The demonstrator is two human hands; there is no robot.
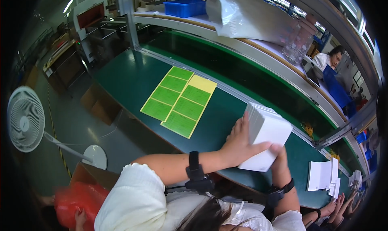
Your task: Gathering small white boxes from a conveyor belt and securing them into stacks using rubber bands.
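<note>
A thick stack of flat white pieces (268, 132), like thin cards or boxes, is held tilted above the green table (218, 142). Along its left side lie the fingers of my left hand (242, 141), with the thumb across the front face. My right hand (279, 160) grips the lower right edge, its fingers mostly hidden behind the stack. To the left, two yellow sheets (204, 84) carry rows of green labels (167, 95) and overlap slightly; one spot at the top of the right sheet is bare yellow. Neither hand touches them.
Folded white pieces (321, 176) lie at the right, near another person's hands (329, 208). Beyond the table runs a shelf with a blue bin (185, 8), a large plastic bag (250, 18) and a clear jar (298, 43). A white fan (26, 119) stands left; a red bag (83, 204) sits lower left.
</note>
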